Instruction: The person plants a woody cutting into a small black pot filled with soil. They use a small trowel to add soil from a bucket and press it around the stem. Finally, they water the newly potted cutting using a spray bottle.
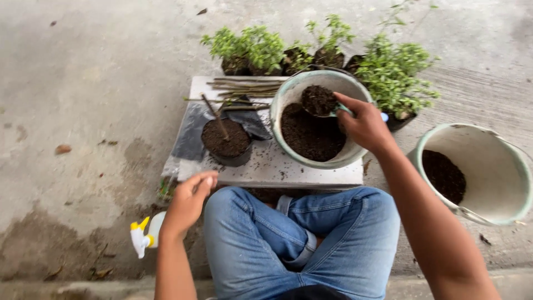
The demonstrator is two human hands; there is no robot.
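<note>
My right hand (363,125) grips a small scoop (320,103) heaped with dark soil, held over a pale green bucket (288,91) that is partly filled with soil. My left hand (187,201) hovers empty near the front left corner of a white board (311,169), fingers loosely apart. A small black pot bag (226,143) full of soil stands on the board left of the bucket, with a thin bare cutting (215,116) stuck upright in it. My crossed legs in blue jeans are below the board.
A bundle of cut stems (244,87) lies at the board's back. Several potted green plants (266,50) line the far edge. A second bucket (488,172) with soil sits at right. A white spray bottle (145,233) lies on the concrete floor at left.
</note>
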